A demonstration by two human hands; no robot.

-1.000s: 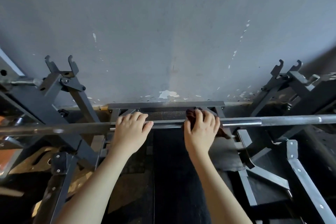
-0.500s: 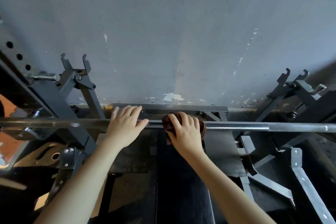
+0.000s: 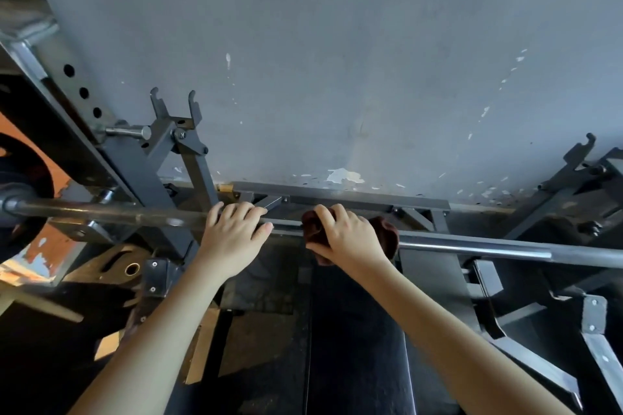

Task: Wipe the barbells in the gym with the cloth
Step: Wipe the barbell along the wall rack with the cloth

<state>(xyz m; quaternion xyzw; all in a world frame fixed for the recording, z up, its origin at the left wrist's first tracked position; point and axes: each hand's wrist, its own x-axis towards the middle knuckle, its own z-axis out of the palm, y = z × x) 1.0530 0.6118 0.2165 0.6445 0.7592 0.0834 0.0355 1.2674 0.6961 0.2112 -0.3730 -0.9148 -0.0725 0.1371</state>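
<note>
Barbell (image 3: 472, 246) rigid, heavy, racked. Right hand (image 3: 347, 239) clamps soft cloth (image 3: 386, 234) round shaft; left hand (image 3: 232, 236), at its nine o'clock, apparently rests flat-fingered.

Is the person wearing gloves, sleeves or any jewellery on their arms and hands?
No gloves. The left hand and right hand are bare, with no rings or watch visible. The forearms are uncovered as far as the frame shows; no sleeves appear.

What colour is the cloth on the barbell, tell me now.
Dark reddish-brown cloth, gripped by the right hand; head view.
</note>
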